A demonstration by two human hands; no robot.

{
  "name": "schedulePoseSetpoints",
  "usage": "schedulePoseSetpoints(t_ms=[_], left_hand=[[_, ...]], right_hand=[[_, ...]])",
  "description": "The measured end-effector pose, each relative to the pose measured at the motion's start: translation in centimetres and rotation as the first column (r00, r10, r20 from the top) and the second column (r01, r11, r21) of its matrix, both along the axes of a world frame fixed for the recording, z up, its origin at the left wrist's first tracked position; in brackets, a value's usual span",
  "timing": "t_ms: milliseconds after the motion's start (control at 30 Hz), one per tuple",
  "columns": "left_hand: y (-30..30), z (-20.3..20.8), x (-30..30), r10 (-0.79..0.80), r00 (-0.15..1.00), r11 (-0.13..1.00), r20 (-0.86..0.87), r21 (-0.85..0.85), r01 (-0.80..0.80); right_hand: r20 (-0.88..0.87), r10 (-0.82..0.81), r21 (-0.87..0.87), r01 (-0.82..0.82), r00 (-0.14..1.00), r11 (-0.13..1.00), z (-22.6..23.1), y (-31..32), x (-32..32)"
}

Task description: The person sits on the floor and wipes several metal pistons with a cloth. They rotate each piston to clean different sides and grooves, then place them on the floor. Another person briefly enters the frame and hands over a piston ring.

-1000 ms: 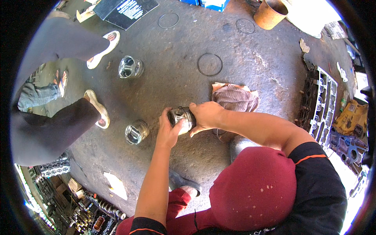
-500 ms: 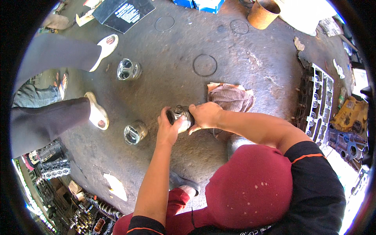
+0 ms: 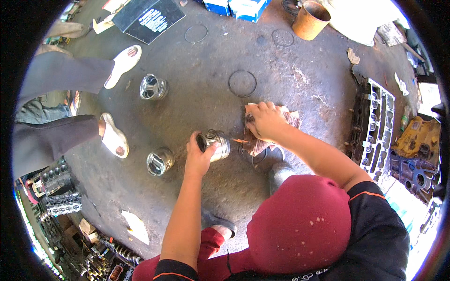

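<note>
At the frame's centre, the left hand (image 3: 199,160) is closed around a silver, cylindrical metal piston (image 3: 222,149). Just to its right, the right hand (image 3: 270,122) bends its fingers over a brown striped cloth (image 3: 258,145); whether they grip it, I cannot tell. Best to hold the piston steady by its side, avoiding knocks against the rough grey floor (image 3: 197,107).

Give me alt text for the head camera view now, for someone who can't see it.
A left hand holds a metal engine piston while the right hand touches a striped cloth, over a stained workshop floor. Two more pistons stand to the left, near another person's white shoes.
</note>
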State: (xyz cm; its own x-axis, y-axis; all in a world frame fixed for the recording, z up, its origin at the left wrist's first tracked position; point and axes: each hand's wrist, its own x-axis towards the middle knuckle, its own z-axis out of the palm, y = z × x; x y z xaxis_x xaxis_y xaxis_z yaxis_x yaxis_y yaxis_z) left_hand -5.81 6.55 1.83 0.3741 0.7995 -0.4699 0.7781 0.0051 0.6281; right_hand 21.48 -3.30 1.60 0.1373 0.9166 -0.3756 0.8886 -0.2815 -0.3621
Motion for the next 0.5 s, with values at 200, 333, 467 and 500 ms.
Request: schedulePoseSetpoints(t_ms=[200,333,467,500], left_hand=[[0.1,0.0,-0.2,0.044,0.997,0.998,0.056,-0.042,-0.042],[0.2,-0.2,-0.3,0.028,0.998,0.999,0.057,-0.043,-0.026],[0.2,0.2,0.0,0.017,1.000,0.999,0.013,-0.028,-0.017],[0.2,0.4,0.2,0.015,1.000,1.000,0.003,-0.026,-0.015]], right_hand=[[-0.268,-0.134,0.083,0.162,0.954,0.983,-2.9,-1.8,2.7],[-0.913,-0.403,-0.321,0.506,0.059,0.801,-3.5,-1.1,6.8],[-0.818,-0.083,-0.386,0.436,-0.569,0.813,-4.2,-0.7,8.7],[-0.821,-0.087,-0.378,0.423,-0.565,0.824,-4.5,-0.2,8.7]])
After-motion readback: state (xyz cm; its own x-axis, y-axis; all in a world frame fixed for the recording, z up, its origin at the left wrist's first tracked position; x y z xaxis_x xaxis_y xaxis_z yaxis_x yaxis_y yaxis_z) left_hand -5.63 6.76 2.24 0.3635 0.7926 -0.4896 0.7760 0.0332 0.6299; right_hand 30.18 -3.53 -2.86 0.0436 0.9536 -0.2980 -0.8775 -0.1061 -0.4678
